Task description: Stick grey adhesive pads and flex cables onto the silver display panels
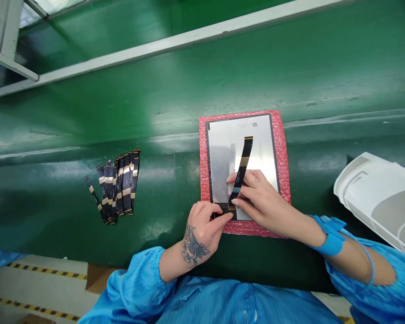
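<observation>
**Ribbon cable (245, 161) pinched in the right hand (261, 203) at the lower edge of a flat panel (224, 135)**

At far left on the green bench (168, 189), a group of loose ribbon cables (124, 184) lies fanned and overlapping, black with gold-toned bands; one outer strip (94, 194) slants away at the group's left side.

The left hand (204, 227), tattooed on its back, rests at the panel's lower edge. Its thumb and index finger are slightly parted, tips against the black lower border; whether they grip anything cannot be told.

The panel lies silver face up on red bubble wrap (284, 173). The held cable is above it, lower end at the border, upper end free.

The right hand's thumb and fingers are closed on the cable's lower part. A blue strap (330, 236) encircles that wrist. At far right sits a white object (374, 191), cut off by the view.
</observation>
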A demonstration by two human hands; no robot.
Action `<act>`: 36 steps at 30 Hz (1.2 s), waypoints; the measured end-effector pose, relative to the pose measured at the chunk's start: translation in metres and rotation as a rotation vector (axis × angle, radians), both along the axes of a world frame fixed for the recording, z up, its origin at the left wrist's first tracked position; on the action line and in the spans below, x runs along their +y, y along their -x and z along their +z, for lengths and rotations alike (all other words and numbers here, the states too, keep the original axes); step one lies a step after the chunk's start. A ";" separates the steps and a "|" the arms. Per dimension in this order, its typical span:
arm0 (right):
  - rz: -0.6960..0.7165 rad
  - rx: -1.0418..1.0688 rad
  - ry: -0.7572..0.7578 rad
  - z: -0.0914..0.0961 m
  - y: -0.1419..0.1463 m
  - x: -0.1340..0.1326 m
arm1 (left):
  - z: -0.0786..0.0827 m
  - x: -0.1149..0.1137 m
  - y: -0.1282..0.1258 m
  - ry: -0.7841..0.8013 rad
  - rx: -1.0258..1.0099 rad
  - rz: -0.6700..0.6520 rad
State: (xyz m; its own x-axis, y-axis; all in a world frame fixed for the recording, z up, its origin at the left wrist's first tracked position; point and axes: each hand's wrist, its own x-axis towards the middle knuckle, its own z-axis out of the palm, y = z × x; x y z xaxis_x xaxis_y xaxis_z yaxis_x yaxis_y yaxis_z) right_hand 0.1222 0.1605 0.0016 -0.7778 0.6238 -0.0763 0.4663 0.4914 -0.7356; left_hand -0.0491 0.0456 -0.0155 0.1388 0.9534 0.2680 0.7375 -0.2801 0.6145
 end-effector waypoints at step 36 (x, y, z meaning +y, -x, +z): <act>-0.481 -0.029 -0.624 -0.023 -0.008 -0.011 | 0.002 -0.008 -0.009 0.041 0.249 0.039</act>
State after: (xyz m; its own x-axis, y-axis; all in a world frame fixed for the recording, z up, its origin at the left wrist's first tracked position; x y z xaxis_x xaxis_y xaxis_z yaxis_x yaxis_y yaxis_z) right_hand 0.1307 0.1492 -0.0214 -0.4147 0.8258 0.3822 0.7475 0.5487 -0.3745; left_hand -0.0403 0.0373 -0.0132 0.1588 0.9686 0.1911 0.8773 -0.2272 0.4227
